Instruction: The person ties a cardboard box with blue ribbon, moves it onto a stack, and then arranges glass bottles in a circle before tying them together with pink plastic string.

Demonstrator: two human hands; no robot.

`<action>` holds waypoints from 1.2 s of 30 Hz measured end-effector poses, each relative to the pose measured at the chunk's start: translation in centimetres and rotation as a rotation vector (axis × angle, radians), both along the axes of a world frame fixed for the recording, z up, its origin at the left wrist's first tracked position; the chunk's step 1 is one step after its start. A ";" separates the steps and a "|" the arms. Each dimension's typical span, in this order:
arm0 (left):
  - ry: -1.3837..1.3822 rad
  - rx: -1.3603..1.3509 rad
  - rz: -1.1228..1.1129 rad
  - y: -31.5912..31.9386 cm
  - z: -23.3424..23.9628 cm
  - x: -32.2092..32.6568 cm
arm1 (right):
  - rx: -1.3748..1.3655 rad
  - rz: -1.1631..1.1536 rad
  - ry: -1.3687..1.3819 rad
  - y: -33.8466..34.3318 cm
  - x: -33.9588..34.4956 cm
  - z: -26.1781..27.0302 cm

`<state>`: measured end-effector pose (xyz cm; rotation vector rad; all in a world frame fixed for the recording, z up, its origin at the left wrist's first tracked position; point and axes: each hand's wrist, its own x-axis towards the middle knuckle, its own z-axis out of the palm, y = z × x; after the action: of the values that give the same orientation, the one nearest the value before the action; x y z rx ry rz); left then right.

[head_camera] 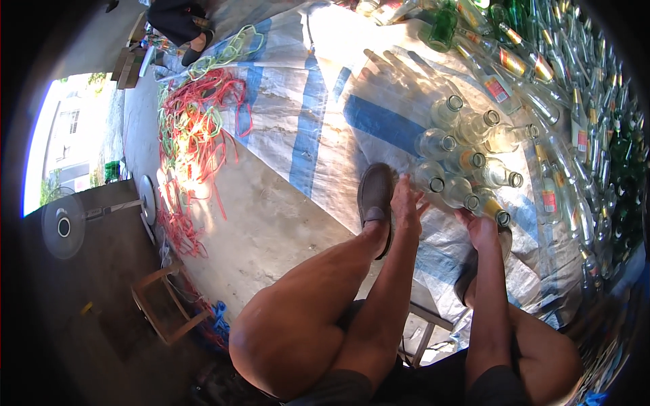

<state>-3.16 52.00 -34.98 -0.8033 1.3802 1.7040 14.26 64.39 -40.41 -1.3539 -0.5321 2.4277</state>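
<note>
A cluster of upright clear glass bottles [459, 190] stands close together on a white and blue woven plastic sheet [284, 111]. At the near left side of the cluster is my left hand [406, 203], its fingers apart beside the closest bottles. My right hand [478, 227] reaches to the near edge of the group, by a bottle with a yellowish label [490, 207]; its fingertips are partly hidden, so whether they grip glass cannot be told. The cluster stands just ahead of my shoes.
A large heap of clear and green bottles [553, 101] lies along the right. Tangled red and green plastic twine [195, 132] covers the left floor. A wooden frame [165, 304], a standing fan [63, 227] and another person's leg [195, 43] are farther off.
</note>
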 end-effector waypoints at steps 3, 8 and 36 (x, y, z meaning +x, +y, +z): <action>-0.042 -0.008 -0.001 0.0 0.0 0.9 | 0.025 -0.007 -0.030 0.7 1.0 -0.2; -0.047 -0.114 -0.042 -1.4 0.5 2.8 | 0.047 0.005 -0.044 0.5 1.6 -0.1; 0.837 0.649 -0.146 -10.9 42.1 7.1 | 0.593 0.225 0.085 -7.6 -3.0 30.0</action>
<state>3.98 41.15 7.08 0.4177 1.1851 2.2817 11.23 56.83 -10.39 -0.9719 -1.3122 2.2017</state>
